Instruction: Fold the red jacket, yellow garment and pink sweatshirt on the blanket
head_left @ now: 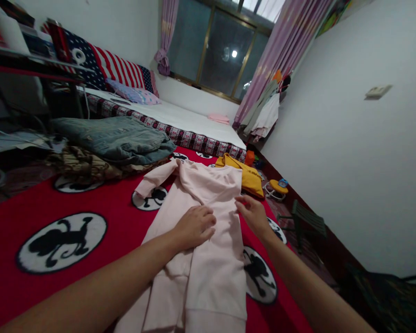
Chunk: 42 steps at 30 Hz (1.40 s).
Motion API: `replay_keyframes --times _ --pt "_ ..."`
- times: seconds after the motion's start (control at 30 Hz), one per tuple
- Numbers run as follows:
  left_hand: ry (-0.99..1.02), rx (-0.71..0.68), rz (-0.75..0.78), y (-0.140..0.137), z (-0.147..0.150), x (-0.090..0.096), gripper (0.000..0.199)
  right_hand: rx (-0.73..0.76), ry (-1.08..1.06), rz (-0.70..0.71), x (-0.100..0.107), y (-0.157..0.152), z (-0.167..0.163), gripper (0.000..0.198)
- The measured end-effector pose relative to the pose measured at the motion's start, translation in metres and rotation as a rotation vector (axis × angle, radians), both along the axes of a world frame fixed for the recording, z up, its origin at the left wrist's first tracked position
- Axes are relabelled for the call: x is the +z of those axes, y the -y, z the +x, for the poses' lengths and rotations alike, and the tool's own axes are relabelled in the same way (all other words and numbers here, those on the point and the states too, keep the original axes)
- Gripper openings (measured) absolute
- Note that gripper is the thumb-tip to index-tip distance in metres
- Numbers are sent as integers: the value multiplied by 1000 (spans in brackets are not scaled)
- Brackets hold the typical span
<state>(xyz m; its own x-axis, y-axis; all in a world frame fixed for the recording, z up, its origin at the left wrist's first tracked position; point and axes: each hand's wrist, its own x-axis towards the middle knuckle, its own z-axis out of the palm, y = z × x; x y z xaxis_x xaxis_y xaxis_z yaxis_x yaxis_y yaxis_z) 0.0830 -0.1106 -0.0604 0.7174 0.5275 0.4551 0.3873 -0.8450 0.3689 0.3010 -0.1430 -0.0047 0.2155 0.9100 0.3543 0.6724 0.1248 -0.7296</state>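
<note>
A pale pink long-sleeved garment [217, 259] lies spread lengthwise on a red blanket [121, 249] with black-and-white round patches. One sleeve sticks out at the far left, and ribbed bands show at the near end. My left hand [196, 224] rests on the middle of the garment, palm down, its fingers loosely bent and not gripping the cloth. At the garment's right edge, my right hand [252, 213] has thumb and fingertips brought together on the fabric. Beyond the garment lies a folded yellow piece of clothing [247, 175].
Folded denim clothing [121, 138] lies on a brown patterned cloth [86, 162] at left. Behind are a bed [194, 111] and a window. A desk [31, 62] holds a red flask at far left. On the right are a small green stool [307, 217] and a wall.
</note>
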Motion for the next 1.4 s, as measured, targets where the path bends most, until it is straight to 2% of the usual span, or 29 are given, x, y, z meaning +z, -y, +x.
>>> replay_keyframes --times 0.13,0.23,0.3,0.37,0.43,0.5,0.57,0.67,0.73,0.8,0.9,1.0,1.1,1.2,1.3,1.4 --pt "2 -3 -38 -1 -1 2 20 -162 153 59 24 -75 21 30" --pt "7 -3 -60 -1 -1 2 20 -174 409 60 36 -113 20 38" --pt "12 -6 -73 -1 -2 2 21 -133 582 -5 36 -129 21 55" --pt "17 -6 -86 0 -2 2 21 -102 706 -155 35 -141 25 68" --pt "18 -2 -100 0 -2 3 21 -108 758 -287 35 -149 33 59" --pt "13 4 -110 1 -2 3 21 -139 768 -330 41 -155 41 33" --pt "4 11 -108 2 -1 2 22 -220 761 -290 51 -161 45 22" --pt "-6 17 -92 2 -1 0 33 -409 718 -121 58 -169 41 27" --pt "-5 23 -97 2 0 -2 41 -499 672 -13 49 -174 35 27" --pt "-3 28 -114 1 0 -3 45 -501 611 13 31 -179 30 29" --pt "-1 44 -153 -3 1 -5 46 -409 519 -53 1 -185 27 31" --pt "35 73 -193 -7 2 -5 45 -325 480 -104 -14 -188 32 34" --pt "95 95 -229 -11 3 -5 44 -256 446 -113 -11 -180 40 50" --pt "138 107 -242 -13 3 -6 43 -199 354 -21 -8 -148 41 54" --pt "157 111 -231 -14 4 -7 42 -97 242 119 -14 -88 30 40" --pt "151 111 -234 -14 4 -7 41 17 222 133 -24 -13 13 21"
